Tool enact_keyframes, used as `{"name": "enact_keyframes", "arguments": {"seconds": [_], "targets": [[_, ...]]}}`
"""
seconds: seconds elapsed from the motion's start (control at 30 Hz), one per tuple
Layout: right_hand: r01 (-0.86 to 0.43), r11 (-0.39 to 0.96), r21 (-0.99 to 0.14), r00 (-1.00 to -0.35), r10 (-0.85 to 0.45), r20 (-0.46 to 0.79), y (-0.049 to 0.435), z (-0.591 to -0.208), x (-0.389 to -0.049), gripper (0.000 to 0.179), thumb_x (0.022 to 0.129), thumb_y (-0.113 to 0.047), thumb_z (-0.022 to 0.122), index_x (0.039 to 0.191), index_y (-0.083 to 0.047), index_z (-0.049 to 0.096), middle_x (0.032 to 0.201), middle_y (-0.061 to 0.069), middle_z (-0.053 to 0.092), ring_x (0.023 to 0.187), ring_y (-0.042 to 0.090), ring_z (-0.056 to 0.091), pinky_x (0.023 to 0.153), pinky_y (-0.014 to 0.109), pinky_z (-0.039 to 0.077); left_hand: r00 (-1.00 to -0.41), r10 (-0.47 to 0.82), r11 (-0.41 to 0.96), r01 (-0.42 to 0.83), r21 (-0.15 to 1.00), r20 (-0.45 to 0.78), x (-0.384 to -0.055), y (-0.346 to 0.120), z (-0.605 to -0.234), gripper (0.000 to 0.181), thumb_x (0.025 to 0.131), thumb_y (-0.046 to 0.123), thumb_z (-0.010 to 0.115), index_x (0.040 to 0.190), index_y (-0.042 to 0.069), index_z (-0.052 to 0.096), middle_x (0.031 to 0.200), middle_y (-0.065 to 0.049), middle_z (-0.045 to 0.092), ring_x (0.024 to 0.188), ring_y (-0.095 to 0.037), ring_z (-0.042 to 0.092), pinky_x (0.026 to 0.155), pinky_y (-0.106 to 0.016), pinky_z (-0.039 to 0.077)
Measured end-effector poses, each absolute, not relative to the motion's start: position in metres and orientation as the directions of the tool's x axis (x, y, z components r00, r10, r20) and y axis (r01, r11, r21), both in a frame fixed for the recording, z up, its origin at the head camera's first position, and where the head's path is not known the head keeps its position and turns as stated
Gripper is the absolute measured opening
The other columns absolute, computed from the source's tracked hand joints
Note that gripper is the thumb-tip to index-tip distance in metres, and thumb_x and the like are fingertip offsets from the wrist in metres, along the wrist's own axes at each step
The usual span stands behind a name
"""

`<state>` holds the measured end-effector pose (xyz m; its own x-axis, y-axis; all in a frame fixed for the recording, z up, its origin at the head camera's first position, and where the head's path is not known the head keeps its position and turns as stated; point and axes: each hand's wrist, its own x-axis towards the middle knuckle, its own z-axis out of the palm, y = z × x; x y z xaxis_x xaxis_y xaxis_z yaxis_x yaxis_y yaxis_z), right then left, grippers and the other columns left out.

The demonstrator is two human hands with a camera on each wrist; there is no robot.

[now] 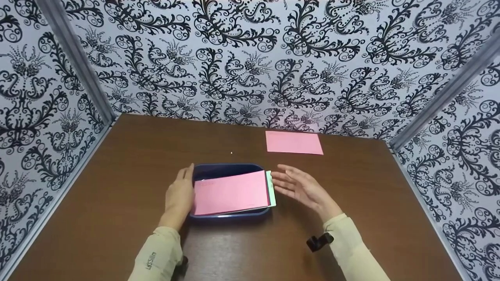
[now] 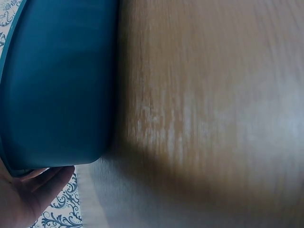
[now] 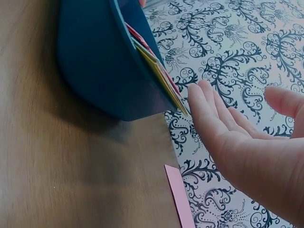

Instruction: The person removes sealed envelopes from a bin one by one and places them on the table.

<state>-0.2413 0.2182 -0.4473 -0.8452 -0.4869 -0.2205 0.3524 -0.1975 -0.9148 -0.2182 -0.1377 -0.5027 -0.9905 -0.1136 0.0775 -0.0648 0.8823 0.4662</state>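
In the head view a dark blue plastic tub [image 1: 228,218] stands on the table, its side filling much of the left wrist view. Across its top lies a pink paper envelope [image 1: 232,193], over a pale green sheet [image 1: 272,191] that sticks out past the right rim. In the right wrist view, yellow-edged papers [image 3: 164,78] show in the stack. My left hand [image 1: 180,195] rests against the tub's left end with its fingers extended; its thumb is hidden. Close to the papers' right ends, my right hand [image 1: 302,188] has its fingers straight and holds nothing.
A second pink sheet [image 1: 295,143] lies at the back of the table, near the patterned wall [image 1: 242,70]. A tiny white speck [image 1: 231,152] is on the brown tabletop [image 1: 175,136] behind the tub. Patterned side walls stand left and right.
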Motion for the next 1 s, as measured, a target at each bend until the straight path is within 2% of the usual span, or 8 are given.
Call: {"name": "enact_keyframes", "arguments": {"seconds": [0.3,0.83,1.0], "targets": [[0.355,-0.135,-0.925,-0.826,-0.509,-0.243,0.213,-0.449,-0.238,0.054,0.107,-0.021,0.041,0.154,0.001,0.027,0.152,0.027,0.043,0.130,0.030,0.058,0.112,0.045,0.045,-0.990,-0.107,0.885,-0.051,0.462,0.096,-0.218,-0.138,-0.503,0.058,0.099,-0.002,0.043,0.155,0.010,0.034,0.147,-0.023,0.047,0.100,-0.048,0.067,0.087,-0.057,0.056],[0.309,-0.069,-0.949,-0.828,-0.510,-0.232,0.207,-0.447,-0.236,0.057,0.107,-0.018,0.041,0.154,0.006,0.020,0.152,0.033,0.037,0.138,0.035,0.049,0.113,0.042,0.044,-0.991,-0.109,0.879,-0.061,0.473,0.073,-0.218,-0.138,-0.500,0.059,0.098,-0.002,0.042,0.155,0.010,0.034,0.148,-0.023,0.046,0.102,-0.049,0.066,0.088,-0.058,0.055],[0.301,-0.035,-0.953,-0.827,-0.507,-0.242,0.205,-0.447,-0.236,0.060,0.106,-0.019,0.044,0.154,0.007,0.019,0.151,0.033,0.039,0.136,0.034,0.053,0.111,0.040,0.046,-0.992,-0.110,0.878,-0.067,0.474,0.065,-0.218,-0.138,-0.501,0.058,0.099,-0.001,0.042,0.156,0.011,0.033,0.149,-0.022,0.045,0.103,-0.048,0.066,0.090,-0.058,0.055]]}}
